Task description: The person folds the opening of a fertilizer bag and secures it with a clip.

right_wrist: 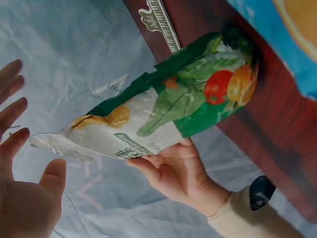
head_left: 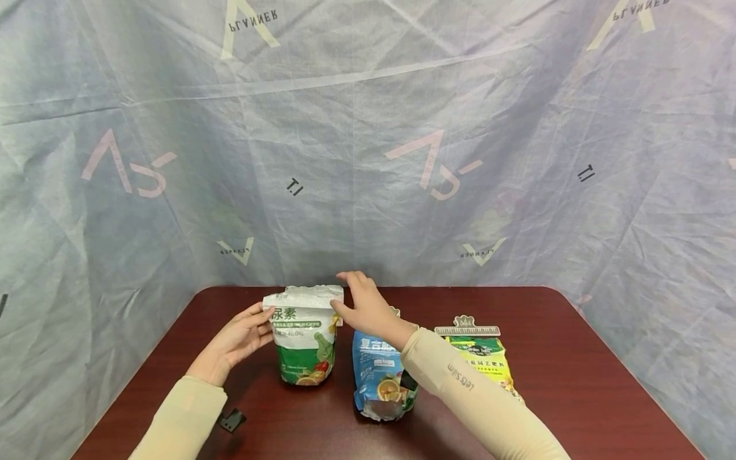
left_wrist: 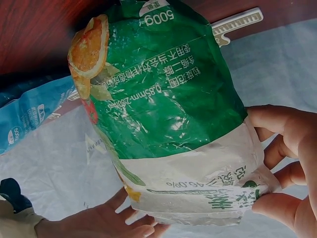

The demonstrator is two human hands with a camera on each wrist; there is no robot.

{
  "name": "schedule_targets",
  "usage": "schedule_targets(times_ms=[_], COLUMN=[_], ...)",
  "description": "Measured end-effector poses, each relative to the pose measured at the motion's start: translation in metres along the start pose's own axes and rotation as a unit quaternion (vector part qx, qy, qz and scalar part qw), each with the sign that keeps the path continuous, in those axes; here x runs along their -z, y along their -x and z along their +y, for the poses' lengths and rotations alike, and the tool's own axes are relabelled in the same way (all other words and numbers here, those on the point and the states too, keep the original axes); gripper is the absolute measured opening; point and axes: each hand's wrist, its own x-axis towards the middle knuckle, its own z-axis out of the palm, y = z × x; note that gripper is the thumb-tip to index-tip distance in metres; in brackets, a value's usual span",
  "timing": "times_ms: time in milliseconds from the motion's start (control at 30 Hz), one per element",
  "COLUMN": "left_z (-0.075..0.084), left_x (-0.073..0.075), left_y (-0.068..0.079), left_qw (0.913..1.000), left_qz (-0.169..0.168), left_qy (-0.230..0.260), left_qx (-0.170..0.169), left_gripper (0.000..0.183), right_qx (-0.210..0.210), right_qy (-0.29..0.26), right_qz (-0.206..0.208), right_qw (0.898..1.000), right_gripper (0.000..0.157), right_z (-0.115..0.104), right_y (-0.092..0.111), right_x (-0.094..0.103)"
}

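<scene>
A green and white fertilizer bag [head_left: 305,338] stands upright on the table, its top edge crumpled and folded over. My left hand [head_left: 244,338] pinches the bag's left edge near the top, thumb in front and fingers behind, as the left wrist view shows. At the bag's upper right corner my right hand [head_left: 370,310] hovers with fingers spread. In the right wrist view that hand [right_wrist: 29,193] is apart from the bag's top and holds nothing. Partly behind the bag lies a pale sealing clip [right_wrist: 161,25] with a crown-shaped handle.
Right of the green bag stands a blue fertilizer bag [head_left: 376,370], partly covered by my right forearm. Further right is a yellow and green bag [head_left: 483,361] with a crown-topped clip [head_left: 467,327] at its top. A small black object [head_left: 232,420] shows by my left sleeve.
</scene>
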Motion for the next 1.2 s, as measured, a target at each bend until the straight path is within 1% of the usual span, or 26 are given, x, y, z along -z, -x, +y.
schedule_targets(times_ms=[167,233,300,333,400,500,600,667,700,767,933,1100,1200], left_z=[0.000,0.000,-0.001,0.000,0.000,-0.001,-0.001,-0.001,-0.001,-0.001,-0.001,-0.001,-0.002], left_x=[0.003,0.003,0.004,0.003,0.004,0.004,0.004,0.004,0.004,0.004,0.005,0.005,0.004], left_y=[0.000,-0.001,-0.002,-0.002,-0.002,-0.001,-0.001,0.000,0.000,0.000,0.000,0.000,0.001], left_qw=[0.9997,0.9995,0.9996,0.9996,0.9996,0.9993,0.9992,0.9992,0.9993,0.9994,0.9993,0.9992,0.9995], left_qz=[-0.022,-0.025,-0.025,-0.024,-0.024,-0.031,-0.033,-0.032,-0.030,-0.027,-0.032,-0.033,-0.021], left_qy=[0.009,0.015,0.015,0.014,0.015,0.018,0.020,0.021,0.021,0.019,0.019,0.024,0.022], left_qx=[-0.006,-0.007,-0.007,-0.007,-0.007,-0.008,-0.008,-0.008,-0.007,-0.007,-0.006,-0.004,-0.003], left_gripper=[0.028,0.030,0.030,0.030,0.028,0.028,0.028,0.027,0.027,0.026,0.028,0.030,0.029], right_qx=[0.038,0.065,0.093,0.108,0.140,0.175,0.203,0.217,0.226,0.237,0.241,0.241,0.245], right_qy=[0.053,0.083,0.125,0.145,0.195,0.271,0.330,0.350,0.353,0.361,0.384,0.404,0.417], right_qz=[0.034,0.052,0.070,0.079,0.099,0.121,0.137,0.144,0.146,0.144,0.119,0.103,0.101], right_qw=[0.997,0.993,0.985,0.980,0.966,0.939,0.912,0.900,0.896,0.890,0.884,0.877,0.869], right_gripper=[0.051,0.050,0.049,0.048,0.049,0.050,0.050,0.050,0.050,0.051,0.053,0.055,0.056], right_z=[-0.006,-0.008,-0.011,-0.012,-0.014,-0.016,-0.018,-0.020,-0.021,-0.024,-0.029,-0.026,-0.024], right_y=[0.003,0.005,0.005,0.006,0.006,0.006,0.007,0.007,0.007,0.008,0.011,0.013,0.013], right_x=[-0.003,-0.003,-0.005,-0.005,-0.007,-0.010,-0.015,-0.019,-0.021,-0.024,-0.031,-0.039,-0.045])
